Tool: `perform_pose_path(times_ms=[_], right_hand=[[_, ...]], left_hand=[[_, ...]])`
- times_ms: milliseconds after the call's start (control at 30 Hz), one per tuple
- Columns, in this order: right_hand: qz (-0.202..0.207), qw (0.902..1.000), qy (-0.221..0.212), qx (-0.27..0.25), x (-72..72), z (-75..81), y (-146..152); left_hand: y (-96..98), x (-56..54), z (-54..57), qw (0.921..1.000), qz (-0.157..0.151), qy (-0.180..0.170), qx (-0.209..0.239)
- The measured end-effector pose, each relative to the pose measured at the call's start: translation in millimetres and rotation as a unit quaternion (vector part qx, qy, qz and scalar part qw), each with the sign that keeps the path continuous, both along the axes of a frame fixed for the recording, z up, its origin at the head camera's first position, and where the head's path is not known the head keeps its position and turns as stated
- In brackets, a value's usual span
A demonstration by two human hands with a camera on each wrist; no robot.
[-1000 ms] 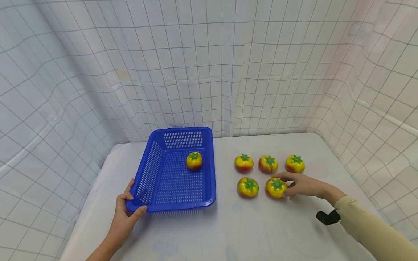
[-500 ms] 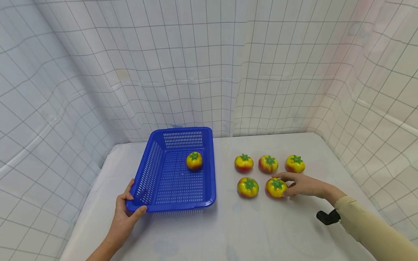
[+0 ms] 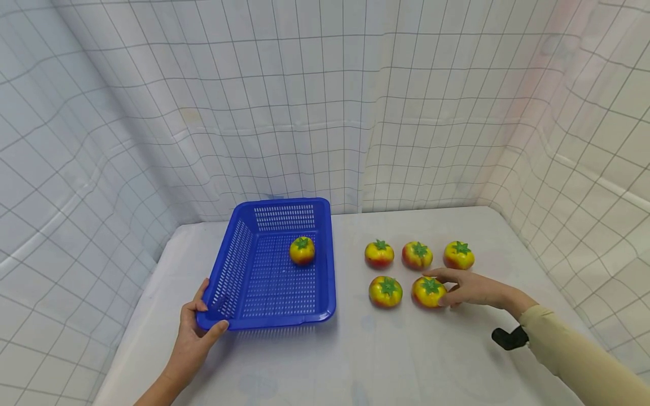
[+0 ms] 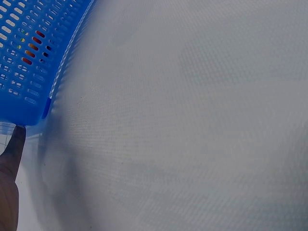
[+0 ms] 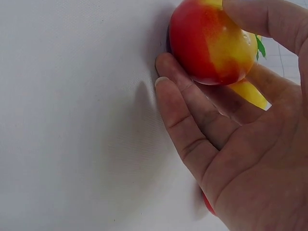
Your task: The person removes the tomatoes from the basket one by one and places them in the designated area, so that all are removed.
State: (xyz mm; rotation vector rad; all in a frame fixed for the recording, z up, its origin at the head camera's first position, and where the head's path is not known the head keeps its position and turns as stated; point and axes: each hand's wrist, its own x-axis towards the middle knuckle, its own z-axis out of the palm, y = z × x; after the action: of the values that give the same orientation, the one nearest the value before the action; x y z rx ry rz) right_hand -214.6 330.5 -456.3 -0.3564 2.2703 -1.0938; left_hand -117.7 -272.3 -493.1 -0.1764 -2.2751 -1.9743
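Observation:
A blue plastic basket (image 3: 284,325) with slotted walls stands left of centre. My left hand (image 3: 190,338) grips its near left corner, thumb on the front rim and fingers along the side. One red-and-yellow tomato (image 3: 302,251) with a green leafy top sits inside the basket. My right hand (image 3: 472,290) holds another tomato (image 3: 427,292) at the front right of the table, with the thumb (image 5: 250,17) on one side and fingers beneath the other. That tomato (image 5: 211,43) appears to rest on the table. In the left wrist view the basket's wall (image 4: 33,72) shows at upper left.
Several other tomatoes lie right of the basket: one front left (image 3: 385,291), and a back row with a left one (image 3: 379,254), a middle one (image 3: 417,256) and a right one (image 3: 459,256). Gridded white curtains (image 3: 325,113) surround the white table (image 3: 345,361).
The tomato at my right hand has shifted very slightly to the left. My left hand and the basket have stayed put.

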Motion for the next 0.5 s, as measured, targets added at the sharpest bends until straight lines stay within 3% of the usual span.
perform_pose_path(times_ms=[500], right_hand=[[-0.008, 0.9999, 0.003, 0.008, 2.3, -1.2, 0.3]], left_hand=[[-1.2, 0.0, -0.7, 1.0000, -0.001, 0.005, 0.003]])
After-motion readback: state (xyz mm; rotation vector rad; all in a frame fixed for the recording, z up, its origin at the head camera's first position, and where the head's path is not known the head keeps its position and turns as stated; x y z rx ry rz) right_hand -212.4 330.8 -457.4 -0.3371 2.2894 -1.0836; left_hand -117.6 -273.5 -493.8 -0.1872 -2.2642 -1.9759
